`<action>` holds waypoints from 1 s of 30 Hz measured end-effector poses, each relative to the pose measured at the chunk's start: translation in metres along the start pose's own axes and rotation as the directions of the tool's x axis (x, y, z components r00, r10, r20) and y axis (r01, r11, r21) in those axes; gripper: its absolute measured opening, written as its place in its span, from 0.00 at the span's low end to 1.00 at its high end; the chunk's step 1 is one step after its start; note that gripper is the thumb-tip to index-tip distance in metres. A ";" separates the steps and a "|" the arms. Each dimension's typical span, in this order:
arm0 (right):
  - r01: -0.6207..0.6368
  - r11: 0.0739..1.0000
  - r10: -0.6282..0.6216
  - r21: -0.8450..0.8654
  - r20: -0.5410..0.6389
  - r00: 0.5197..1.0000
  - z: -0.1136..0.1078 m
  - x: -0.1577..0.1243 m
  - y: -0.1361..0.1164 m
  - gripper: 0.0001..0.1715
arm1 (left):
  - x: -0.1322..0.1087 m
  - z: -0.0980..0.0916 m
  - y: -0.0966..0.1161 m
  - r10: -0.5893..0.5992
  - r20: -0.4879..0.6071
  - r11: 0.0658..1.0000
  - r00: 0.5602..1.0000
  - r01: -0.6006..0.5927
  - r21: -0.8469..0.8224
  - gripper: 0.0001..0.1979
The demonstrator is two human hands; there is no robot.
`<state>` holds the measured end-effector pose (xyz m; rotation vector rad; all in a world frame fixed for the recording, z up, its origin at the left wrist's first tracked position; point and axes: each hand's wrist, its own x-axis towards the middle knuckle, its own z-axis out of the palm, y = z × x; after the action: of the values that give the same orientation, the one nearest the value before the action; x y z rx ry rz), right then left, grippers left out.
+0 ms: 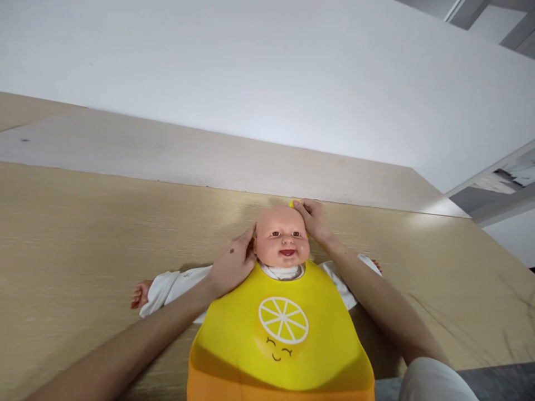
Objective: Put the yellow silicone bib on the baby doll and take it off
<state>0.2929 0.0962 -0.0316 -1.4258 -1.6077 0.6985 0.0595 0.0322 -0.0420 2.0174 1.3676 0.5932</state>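
A baby doll (pixel 279 223) in white clothes lies face up on the table, arms spread wide. Over its chest lies a yellow silicone bib (pixel 234 312) with a white citrus slice, a smiling face and an orange lower part. My right hand (pixel 312 218) is at the top right of the doll's head, thumb and fingers closed on the yellow end of the bib's neck strap (pixel 295 203). Against the other side of the head and neck rests my left hand (pixel 234 260), fingers curled behind. What those fingers hold is hidden by the head.
The pale wooden table (pixel 83 234) stretches to both sides. A white panel (pixel 251 72) rises along its far side, behind a greyish strip (pixel 167 150). Grey floor (pixel 501 379) shows past the near right edge, beside a light-clothed knee (pixel 434 381).
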 end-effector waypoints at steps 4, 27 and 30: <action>-0.026 0.994 0.027 -0.105 0.010 1.000 -0.001 0.003 0.003 0.32 | 0.001 0.000 0.000 -0.007 0.014 1.000 1.000 0.007 0.016 0.29; -0.086 0.886 0.068 -0.455 -0.054 0.996 -0.056 -0.003 -0.052 0.13 | 0.006 -0.018 -0.014 0.163 -0.371 0.960 0.914 -0.234 -0.153 0.20; 0.054 0.985 -0.059 -0.162 -0.028 0.998 -0.060 -0.024 -0.075 0.26 | -0.002 -0.025 -0.001 0.215 -0.484 0.922 0.848 -0.341 -0.186 0.22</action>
<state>0.3071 0.0511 0.0551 -1.4926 -1.7034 0.5191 0.0415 0.0370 -0.0256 1.9357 1.1586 1.3855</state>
